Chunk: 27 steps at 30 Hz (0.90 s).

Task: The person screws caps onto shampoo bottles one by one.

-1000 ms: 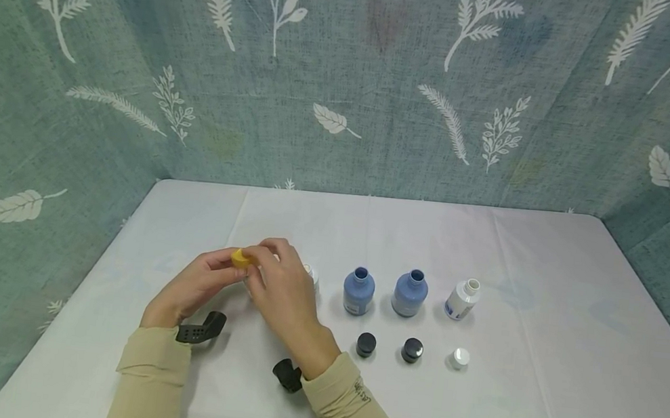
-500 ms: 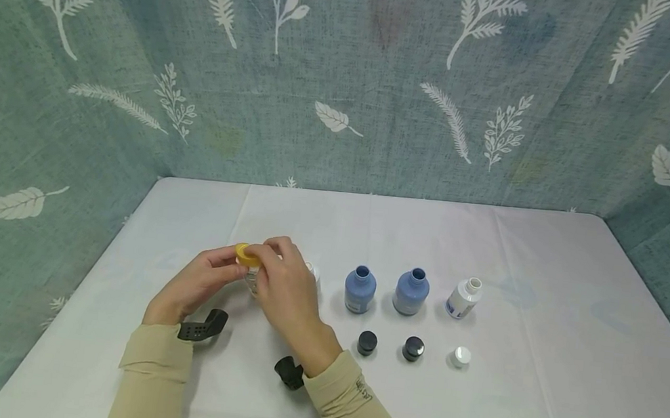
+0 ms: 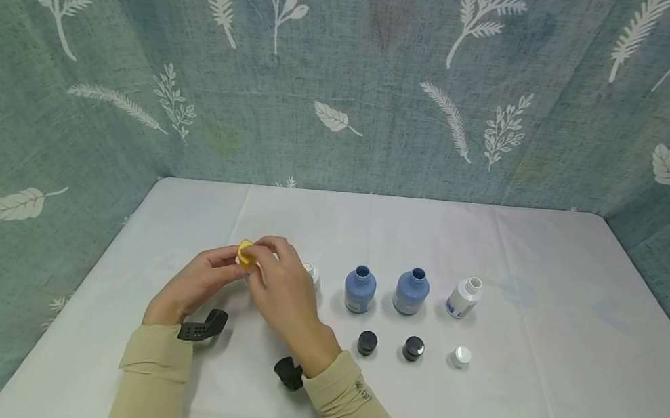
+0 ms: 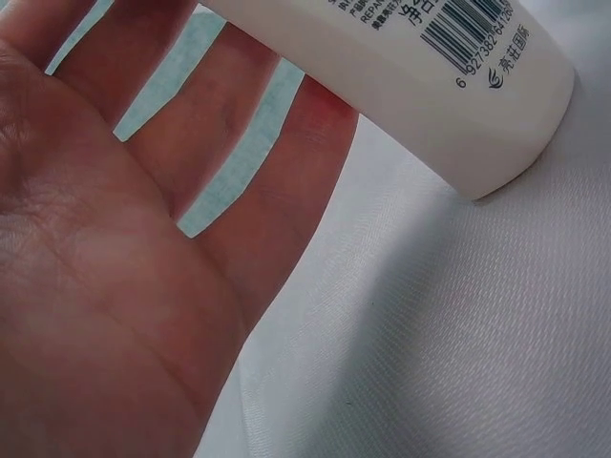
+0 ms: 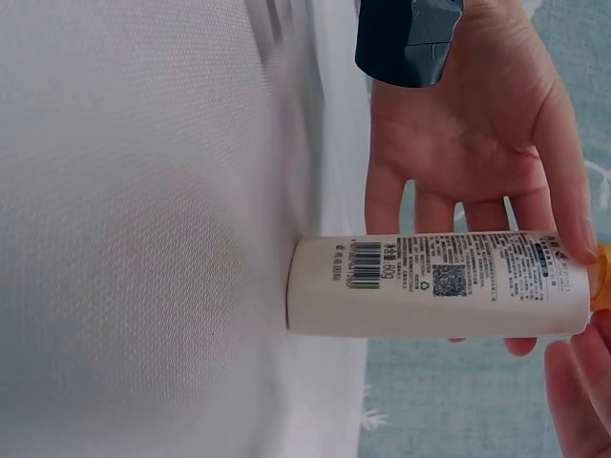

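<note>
Two hands meet above the left part of a white-covered table, where we see the left hand holding a printed white bottle, its thumb near the neck and its fingers behind the body. The right hand pinches the yellow cap at the bottle's top; from above, we find most of the bottle hidden by that hand. The right wrist view shows us its barcode near the base, which points down at the cloth, though we cannot tell how firmly it rests there. Just beyond the right hand we make out a second white bottle, partly covered. Farther right stand a blue bottle, another blue bottle and a small white bottle, all three open-mouthed. In front of them we count a black cap, another black cap and a white cap, well apart from the hands. A leaf-print curtain hangs behind
</note>
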Motion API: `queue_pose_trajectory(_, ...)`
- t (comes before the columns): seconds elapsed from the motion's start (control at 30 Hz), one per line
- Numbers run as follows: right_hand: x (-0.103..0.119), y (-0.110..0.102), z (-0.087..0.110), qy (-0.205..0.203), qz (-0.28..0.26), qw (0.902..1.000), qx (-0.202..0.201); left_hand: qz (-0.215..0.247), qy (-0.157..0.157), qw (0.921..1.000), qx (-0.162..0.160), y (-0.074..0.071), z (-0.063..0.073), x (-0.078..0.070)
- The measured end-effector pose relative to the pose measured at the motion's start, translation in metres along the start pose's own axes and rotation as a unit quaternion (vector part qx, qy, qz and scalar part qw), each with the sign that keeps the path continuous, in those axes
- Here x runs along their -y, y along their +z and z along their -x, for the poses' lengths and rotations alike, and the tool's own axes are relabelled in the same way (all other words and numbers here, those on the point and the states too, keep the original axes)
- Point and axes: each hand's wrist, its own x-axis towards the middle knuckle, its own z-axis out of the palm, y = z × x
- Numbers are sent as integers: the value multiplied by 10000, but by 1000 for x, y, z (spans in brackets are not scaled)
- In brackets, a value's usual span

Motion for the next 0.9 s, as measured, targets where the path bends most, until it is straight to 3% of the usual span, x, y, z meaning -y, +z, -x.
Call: queue_pose_trajectory(0.9,-1,0,1,-142,98,9997,179,-77,-23,10000,-2,0,0,0)
